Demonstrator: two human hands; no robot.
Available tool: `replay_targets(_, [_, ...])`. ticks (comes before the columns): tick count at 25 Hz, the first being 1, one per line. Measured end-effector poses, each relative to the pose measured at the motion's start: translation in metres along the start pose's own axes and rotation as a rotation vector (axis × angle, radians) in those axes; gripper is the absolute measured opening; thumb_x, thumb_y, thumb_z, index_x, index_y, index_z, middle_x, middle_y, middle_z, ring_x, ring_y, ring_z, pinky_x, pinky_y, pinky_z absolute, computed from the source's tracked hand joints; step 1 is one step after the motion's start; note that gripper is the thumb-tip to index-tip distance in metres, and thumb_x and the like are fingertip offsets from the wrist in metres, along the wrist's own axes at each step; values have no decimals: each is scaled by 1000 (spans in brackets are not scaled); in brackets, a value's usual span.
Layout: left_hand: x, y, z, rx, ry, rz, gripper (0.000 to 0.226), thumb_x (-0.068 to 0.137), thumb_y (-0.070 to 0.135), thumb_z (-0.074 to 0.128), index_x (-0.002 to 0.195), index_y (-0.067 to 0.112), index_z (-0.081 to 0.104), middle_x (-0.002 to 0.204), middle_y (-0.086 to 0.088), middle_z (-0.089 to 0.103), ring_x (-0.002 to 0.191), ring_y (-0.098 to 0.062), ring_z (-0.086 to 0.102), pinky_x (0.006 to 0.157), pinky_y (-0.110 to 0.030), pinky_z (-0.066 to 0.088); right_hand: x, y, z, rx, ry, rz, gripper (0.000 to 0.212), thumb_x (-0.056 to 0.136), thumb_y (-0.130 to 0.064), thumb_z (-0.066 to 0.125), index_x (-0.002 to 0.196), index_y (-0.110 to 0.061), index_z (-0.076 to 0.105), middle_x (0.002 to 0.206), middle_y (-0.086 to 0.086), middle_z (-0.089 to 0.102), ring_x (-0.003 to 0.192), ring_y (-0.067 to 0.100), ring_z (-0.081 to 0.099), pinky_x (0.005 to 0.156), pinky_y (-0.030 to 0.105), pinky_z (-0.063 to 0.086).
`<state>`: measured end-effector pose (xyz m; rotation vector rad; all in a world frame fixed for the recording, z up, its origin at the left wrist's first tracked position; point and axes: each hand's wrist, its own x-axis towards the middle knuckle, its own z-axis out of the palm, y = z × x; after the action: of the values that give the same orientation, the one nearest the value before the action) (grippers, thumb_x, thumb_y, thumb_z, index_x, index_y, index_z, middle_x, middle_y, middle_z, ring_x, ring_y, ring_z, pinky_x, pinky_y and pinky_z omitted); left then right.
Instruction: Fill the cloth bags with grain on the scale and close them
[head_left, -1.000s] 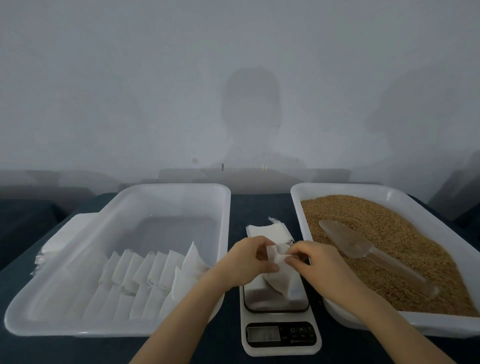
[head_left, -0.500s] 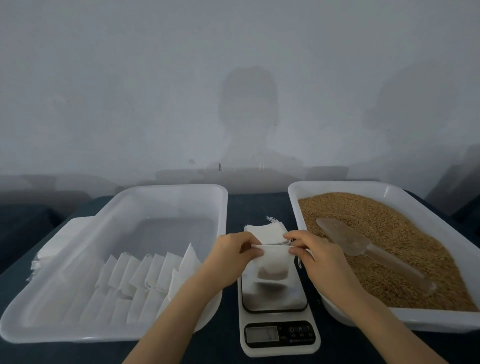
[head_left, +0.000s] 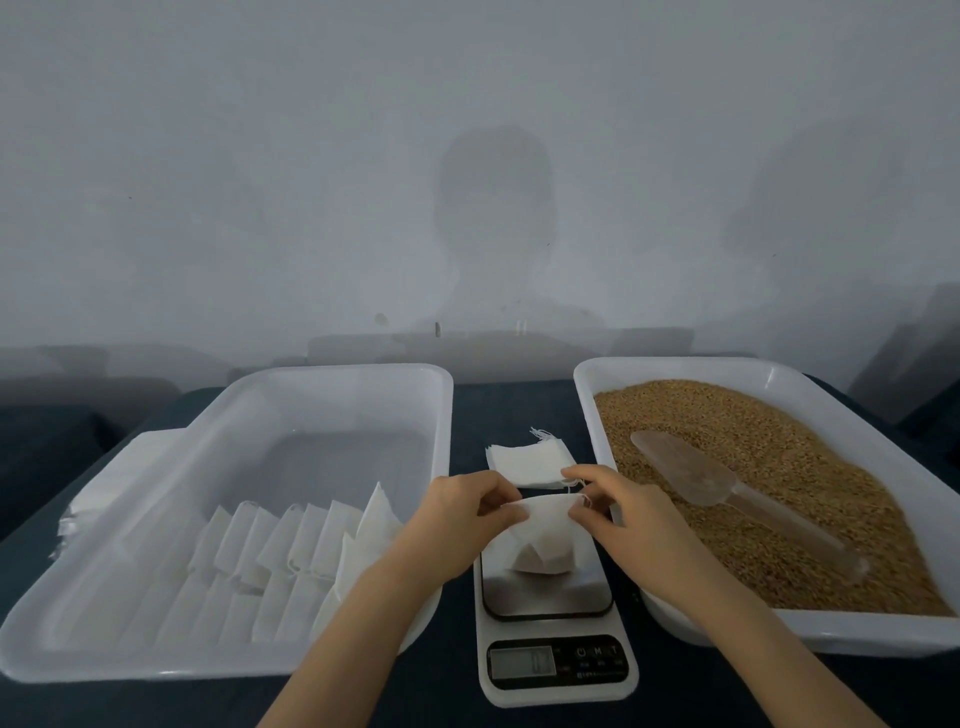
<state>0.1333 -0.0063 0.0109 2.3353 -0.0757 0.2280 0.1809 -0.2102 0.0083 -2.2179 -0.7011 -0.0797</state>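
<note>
Markings on scale (head_left: 545, 597) panel could not be read (too small). Cloth bag (head_left: 540, 535) is pinched at its top edge, L corner by left hand (head_left: 457, 519), R corner by right hand (head_left: 623, 514), fingers curled; bag base is set on scale platform below both hands. Grain (head_left: 769, 467) w/ scoop (head_left: 691, 473) is noted right of right hand.

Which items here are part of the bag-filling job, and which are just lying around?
In use: cloth bag, pinched at its mouth by left hand and right hand; scale; grain; scoop; spare bags; row of bags in left tray.

Lying about: white stack outside that tray, contents unclear.
</note>
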Motion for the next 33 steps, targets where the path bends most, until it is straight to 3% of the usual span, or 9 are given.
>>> replay_targets(15, [0, -1, 2, -1, 5, -33, 6, 89, 36, 64, 92, 30, 64, 84, 15, 65, 77, 3, 59, 67, -2, 42, -1, 2, 0, 15, 22, 10, 33, 92, -21, 59, 124, -30, 57, 92, -19, 62, 85, -17, 53, 72, -2, 35])
replay_targets(26, [1, -3, 3, 6, 4, -34, 5, 89, 36, 65, 89, 32, 62, 79, 20, 61, 72, 13, 56, 64, 0, 40, 0, 3, 1, 6, 16, 14, 33, 91, -19, 60, 123, -29, 57, 89, -19, 62, 85, -15, 54, 70, -2, 36])
replay_targets(29, [0, -3, 3, 22, -16, -33, 5, 89, 37, 65, 90, 33, 62, 80, 19, 61, 74, 5, 58, 66, -5, 43, -1, 4, 1, -1, 5, 9, 30, 88, -20, 64, 116, -33, 60, 87, -16, 63, 86, -11, 55, 70, 0, 38])
replay_targets(33, [-4, 2, 7, 168, -109, 29, 13, 87, 44, 64, 89, 32, 63, 85, 17, 62, 79, -1, 56, 75, -20, 49, 0, 3, 0, -62, -25, -47, 11, 86, -23, 67, 90, -33, 68, 84, -17, 65, 85, -11, 55, 73, 4, 39])
